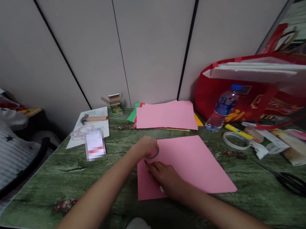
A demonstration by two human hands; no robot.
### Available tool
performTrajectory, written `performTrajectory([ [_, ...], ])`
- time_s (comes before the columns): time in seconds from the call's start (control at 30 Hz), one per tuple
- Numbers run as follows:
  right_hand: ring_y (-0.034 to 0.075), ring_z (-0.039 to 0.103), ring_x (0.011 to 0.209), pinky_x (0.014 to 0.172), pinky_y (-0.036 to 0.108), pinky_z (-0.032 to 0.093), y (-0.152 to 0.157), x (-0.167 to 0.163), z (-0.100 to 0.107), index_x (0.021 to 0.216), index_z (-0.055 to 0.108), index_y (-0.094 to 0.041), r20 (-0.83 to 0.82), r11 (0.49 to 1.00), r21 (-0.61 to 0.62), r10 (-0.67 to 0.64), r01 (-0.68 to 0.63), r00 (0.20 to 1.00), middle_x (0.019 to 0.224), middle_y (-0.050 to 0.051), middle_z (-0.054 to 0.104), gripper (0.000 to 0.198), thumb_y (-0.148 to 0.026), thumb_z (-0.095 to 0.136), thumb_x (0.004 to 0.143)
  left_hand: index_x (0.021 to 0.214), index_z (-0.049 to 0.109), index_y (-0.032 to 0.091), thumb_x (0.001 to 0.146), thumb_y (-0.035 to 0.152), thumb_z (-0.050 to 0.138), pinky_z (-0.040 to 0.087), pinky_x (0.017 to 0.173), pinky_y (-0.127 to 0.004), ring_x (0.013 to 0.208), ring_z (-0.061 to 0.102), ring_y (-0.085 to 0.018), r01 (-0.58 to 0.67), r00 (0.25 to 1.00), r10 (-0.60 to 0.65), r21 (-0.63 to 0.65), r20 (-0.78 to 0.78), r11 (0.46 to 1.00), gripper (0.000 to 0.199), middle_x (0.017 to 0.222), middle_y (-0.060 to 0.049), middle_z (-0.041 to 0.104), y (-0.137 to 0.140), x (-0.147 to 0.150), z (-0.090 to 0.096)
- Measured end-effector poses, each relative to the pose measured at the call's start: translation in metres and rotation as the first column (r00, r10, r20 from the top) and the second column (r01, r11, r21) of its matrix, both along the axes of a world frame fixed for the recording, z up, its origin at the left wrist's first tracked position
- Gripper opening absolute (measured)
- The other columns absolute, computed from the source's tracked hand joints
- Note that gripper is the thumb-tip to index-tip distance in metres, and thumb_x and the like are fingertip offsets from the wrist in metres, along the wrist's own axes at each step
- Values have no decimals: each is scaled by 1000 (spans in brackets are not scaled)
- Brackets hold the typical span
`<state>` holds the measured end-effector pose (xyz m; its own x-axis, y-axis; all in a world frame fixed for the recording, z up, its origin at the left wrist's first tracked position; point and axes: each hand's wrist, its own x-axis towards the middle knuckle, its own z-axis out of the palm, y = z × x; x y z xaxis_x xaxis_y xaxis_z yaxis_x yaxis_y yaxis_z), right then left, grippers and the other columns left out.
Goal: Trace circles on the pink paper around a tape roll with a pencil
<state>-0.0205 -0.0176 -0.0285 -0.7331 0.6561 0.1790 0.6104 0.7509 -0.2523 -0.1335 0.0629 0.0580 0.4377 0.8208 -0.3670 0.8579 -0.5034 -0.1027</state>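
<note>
A sheet of pink paper (195, 165) lies flat on the table in front of me. At its upper left corner my left hand (147, 145) is closed and presses down on a round, thin-edged thing (158, 152); most of it is hidden under the hand, and pink shows inside its curved edge. Just below, my right hand (168, 177) grips a slim red pencil (146, 162), its tip close to the round thing's lower edge. The pencil's light end pokes out beneath the hand.
Behind lies a stack of coloured paper (166, 114). To the right are a water bottle (221, 108), a red bag (210, 81), a tape roll (226, 142), a yellow marker (238, 131) and black scissors (291, 183). A hammer (94, 118) and small open box (116, 107) stand left.
</note>
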Motion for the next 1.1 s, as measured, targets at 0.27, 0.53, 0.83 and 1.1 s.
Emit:
performTrajectory([
  [0.27, 21, 63, 88, 74, 32, 52, 1, 29, 4, 118, 56, -15, -260, 998, -49, 30, -45, 965, 98, 13, 65, 33, -14, 42, 88, 104, 67, 16, 65, 8, 60, 49, 72, -33, 86, 65, -29, -3, 1000, 3, 6, -2, 1000, 41, 105, -16, 64, -2, 0, -2],
  [0.53, 18, 65, 81, 70, 29, 52, 4, 46, -1, 113, 58, -20, -474, 997, -71, -35, 1, 880, 93, 10, 66, 28, -18, 42, 91, 102, 67, 18, 69, 14, 62, 50, 74, -32, 87, 65, -27, 2, 1000, -2, 29, -11, 1000, 34, 107, -15, 63, -1, -2, -6],
  [0.83, 20, 65, 88, 75, 33, 54, 17, 78, -8, 120, 55, -20, -451, 995, -83, -94, 63, 887, 100, 11, 66, 36, -14, 38, 89, 106, 65, 20, 72, 14, 61, 50, 74, -35, 89, 65, -28, 13, 1000, -13, 43, -11, 999, 35, 107, -15, 61, 0, -5, -14],
  [1.1, 31, 52, 117, 101, 56, 36, 12, 146, -12, 119, 53, -24, -321, 978, 36, -183, 205, 929, 118, 11, 63, 37, -35, 61, 84, 116, 61, 30, 72, 16, 63, 50, 76, -38, 92, 63, -30, 3, 1000, -3, 44, 22, 999, 47, 110, -10, 59, -1, -16, -16],
])
